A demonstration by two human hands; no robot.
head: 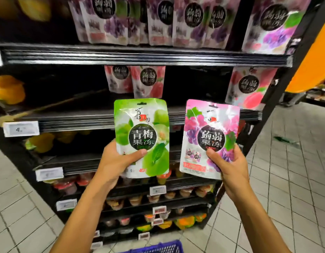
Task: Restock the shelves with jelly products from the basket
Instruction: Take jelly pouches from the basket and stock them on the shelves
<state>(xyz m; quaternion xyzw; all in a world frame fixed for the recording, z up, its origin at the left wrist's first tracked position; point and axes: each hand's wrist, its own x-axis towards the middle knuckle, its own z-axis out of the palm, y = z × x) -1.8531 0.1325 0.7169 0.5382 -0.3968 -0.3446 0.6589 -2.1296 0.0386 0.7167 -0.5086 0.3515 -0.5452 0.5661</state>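
My left hand [115, 162] grips a green plum jelly pouch [149, 125] by its lower left, thumb across the front. My right hand [229, 163] grips a pink and purple grape jelly pouch [205, 125] by its lower right. Both pouches are upright in front of the black shelf unit [139, 57]. Purple grape pouches [158, 19] stand on the top shelf. Pink peach pouches [149, 81] stand on the shelf below, with one more peach pouch [249, 88] at its right end. The blue basket [161, 248] shows only its rim at the bottom edge.
Lower shelves hold several jelly cups [136, 199] and yellow packs [10, 88] at the left. White price tags [21, 128] line the shelf edges. An orange panel [315, 57] stands to the right. Grey tiled floor [285, 179] runs along both sides of the unit.
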